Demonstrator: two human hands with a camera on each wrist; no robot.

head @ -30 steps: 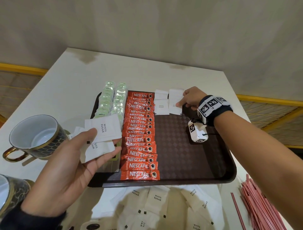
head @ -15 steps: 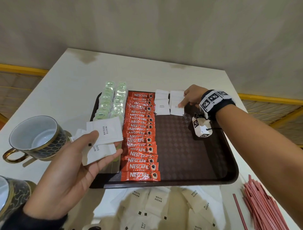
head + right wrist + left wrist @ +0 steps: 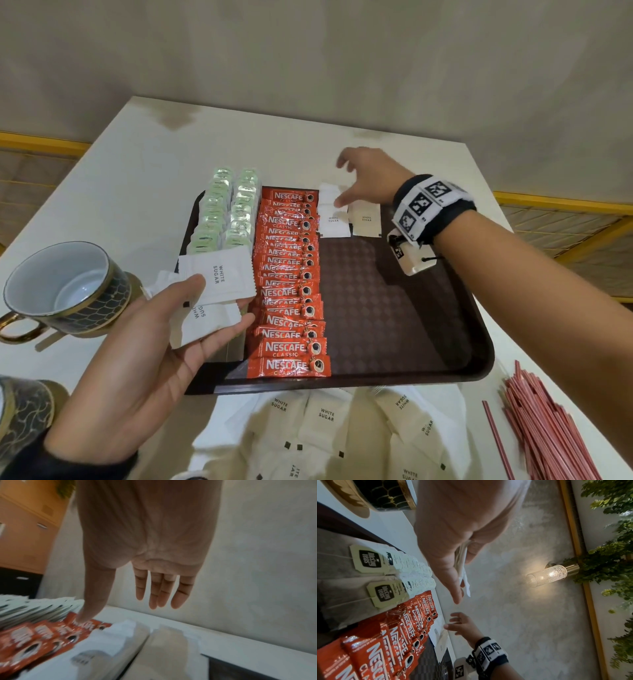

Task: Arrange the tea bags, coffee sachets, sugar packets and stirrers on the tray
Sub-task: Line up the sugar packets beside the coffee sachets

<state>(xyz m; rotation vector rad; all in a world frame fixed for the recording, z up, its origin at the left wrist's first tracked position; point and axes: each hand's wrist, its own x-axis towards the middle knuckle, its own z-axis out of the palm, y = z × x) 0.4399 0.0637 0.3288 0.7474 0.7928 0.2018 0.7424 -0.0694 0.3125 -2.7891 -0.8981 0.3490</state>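
A dark brown tray (image 3: 394, 342) holds two columns of pale green tea bags (image 3: 226, 216), a column of red coffee sachets (image 3: 291, 284) and white sugar packets (image 3: 349, 219) at its far edge. My left hand (image 3: 164, 339) holds a small stack of white sugar packets (image 3: 219, 277) over the tray's left side, thumb on top. My right hand (image 3: 363, 178) hovers with fingers spread just above the placed packets (image 3: 106, 653), holding nothing. Red stirrers (image 3: 548, 435) lie on the table at the right.
Loose sugar packets (image 3: 342, 431) are heaped on the table in front of the tray. A dark patterned cup (image 3: 65, 291) stands to the left, another cup (image 3: 24, 414) at the near left. The white table (image 3: 274, 150) meets a wall behind.
My right hand has let go of the sugar packets at the tray's far edge and lifted, fingers spread. The left hand and its stack have barely moved.
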